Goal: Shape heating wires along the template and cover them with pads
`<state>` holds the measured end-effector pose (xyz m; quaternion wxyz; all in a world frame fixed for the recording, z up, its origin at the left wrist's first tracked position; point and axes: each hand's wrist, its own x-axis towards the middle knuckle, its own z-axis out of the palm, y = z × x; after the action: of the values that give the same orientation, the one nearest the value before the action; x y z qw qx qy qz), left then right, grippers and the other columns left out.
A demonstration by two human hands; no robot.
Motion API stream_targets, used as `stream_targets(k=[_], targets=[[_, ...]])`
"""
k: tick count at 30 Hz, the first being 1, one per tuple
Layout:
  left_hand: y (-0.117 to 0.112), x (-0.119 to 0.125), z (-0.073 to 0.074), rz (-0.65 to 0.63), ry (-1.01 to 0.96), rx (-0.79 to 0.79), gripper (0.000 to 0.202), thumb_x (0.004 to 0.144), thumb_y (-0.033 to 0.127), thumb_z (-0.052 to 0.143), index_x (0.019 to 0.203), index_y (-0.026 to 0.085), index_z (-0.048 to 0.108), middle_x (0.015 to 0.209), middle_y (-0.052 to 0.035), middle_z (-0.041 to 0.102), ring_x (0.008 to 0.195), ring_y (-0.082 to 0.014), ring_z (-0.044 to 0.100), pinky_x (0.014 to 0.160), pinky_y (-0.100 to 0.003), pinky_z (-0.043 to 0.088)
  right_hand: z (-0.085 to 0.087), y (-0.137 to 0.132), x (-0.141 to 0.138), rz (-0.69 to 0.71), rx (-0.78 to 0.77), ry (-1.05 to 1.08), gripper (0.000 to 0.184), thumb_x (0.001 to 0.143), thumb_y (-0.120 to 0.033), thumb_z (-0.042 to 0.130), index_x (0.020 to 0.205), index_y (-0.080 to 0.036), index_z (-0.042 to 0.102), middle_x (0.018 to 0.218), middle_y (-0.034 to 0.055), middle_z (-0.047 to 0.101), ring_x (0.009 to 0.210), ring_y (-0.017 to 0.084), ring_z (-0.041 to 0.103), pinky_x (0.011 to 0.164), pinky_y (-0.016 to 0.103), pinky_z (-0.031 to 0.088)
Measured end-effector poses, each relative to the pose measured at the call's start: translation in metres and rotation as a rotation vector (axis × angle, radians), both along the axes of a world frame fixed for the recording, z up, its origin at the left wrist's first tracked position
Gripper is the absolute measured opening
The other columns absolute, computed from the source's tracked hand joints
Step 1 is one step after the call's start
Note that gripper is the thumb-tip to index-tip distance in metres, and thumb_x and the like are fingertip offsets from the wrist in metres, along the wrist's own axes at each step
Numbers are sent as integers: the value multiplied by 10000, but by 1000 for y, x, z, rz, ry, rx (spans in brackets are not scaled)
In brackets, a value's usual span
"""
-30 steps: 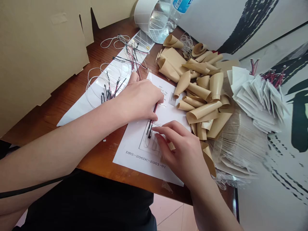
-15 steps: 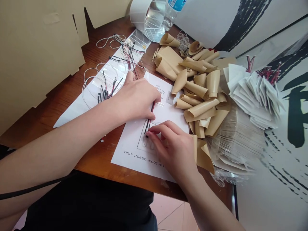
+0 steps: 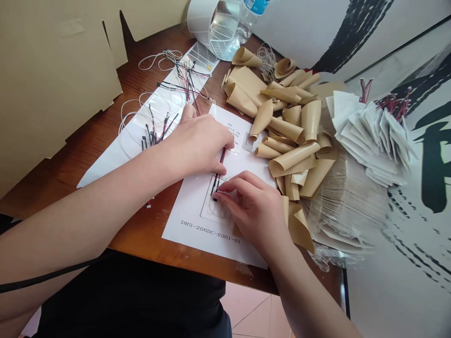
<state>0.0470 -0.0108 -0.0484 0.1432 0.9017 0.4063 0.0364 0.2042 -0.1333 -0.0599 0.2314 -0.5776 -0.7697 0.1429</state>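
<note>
A thin red-and-black wire cable [image 3: 222, 157] with black ends lies over a printed paper sheet [image 3: 186, 216]. My left hand [image 3: 202, 141] is on the sheet, its thumb and curled fingers closed about the upper part of the cable. The far end of the cable is hidden under that hand. At the lower end, my right hand [image 3: 252, 202] pinches one black tip between thumb and index finger. The other black tip lies just left of the pinch, above a rectangle drawn on the sheet. Both hands rest low over the paper.
Loose wire cables [image 3: 151, 136] and white string loops lie on a white sheet at left. Rolled brown paper pieces [image 3: 296, 157] are heaped at right, beside folded white packets [image 3: 369, 131]. A label roll [image 3: 199, 21] and bottle [image 3: 248, 21] stand behind; a cardboard wall [image 3: 52, 70] is at left.
My right hand has shifted slightly up, uncovering the end of the printed code on the sheet. My left hand keeps its hold, and the whole view has drifted a little.
</note>
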Motion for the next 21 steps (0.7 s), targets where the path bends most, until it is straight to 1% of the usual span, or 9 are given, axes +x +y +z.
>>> stream_targets(k=[5,8,10,12,14,17,21], targets=[[0,0,1,8,12,-11,426,788,511,740,1186,358,741,1107,14,776,1191,-311,589,1121,-553,264,1,3,3,49,47,-39,98,896,-159,725,844,-222,670,834,9,679,637,138,556,582,285,421],[0,-1,1,4,2,-11,436,791,511,737,1196,349,738,1124,7,776,1193,-312,587,1120,-552,268,3,3,3,106,50,-23,100,925,-129,650,882,-220,658,872,29,676,727,161,600,627,290,455],[0,-1,1,4,0,-12,443,790,521,734,1198,350,739,1131,8,775,1196,-314,583,1118,-554,272,5,3,2,158,32,4,148,935,-91,569,893,-213,641,885,43,665,765,170,609,667,297,482],[0,-1,1,5,0,-17,447,783,516,742,1194,342,743,1135,6,774,1199,-318,582,1115,-559,277,5,3,1,201,9,13,194,914,-58,504,886,-204,628,886,56,648,774,179,600,691,311,495],[0,-1,1,5,-2,-21,448,782,501,748,1199,338,744,1137,3,773,1199,-320,584,1115,-565,278,6,2,1,225,-11,7,221,875,-38,474,869,-199,626,886,65,630,763,184,580,693,323,493],[0,-1,1,6,-11,-15,433,790,494,735,1198,348,743,1133,7,775,1199,-318,586,1118,-567,273,7,3,1,247,-44,10,236,833,-25,467,850,-196,629,899,68,616,759,183,569,687,326,488],[1,-1,0,3,-10,-7,420,795,503,715,1187,355,746,1130,8,779,1194,-319,591,1121,-561,261,6,3,2,254,-74,13,239,833,-25,470,856,-198,634,901,68,615,774,188,574,692,332,492]])
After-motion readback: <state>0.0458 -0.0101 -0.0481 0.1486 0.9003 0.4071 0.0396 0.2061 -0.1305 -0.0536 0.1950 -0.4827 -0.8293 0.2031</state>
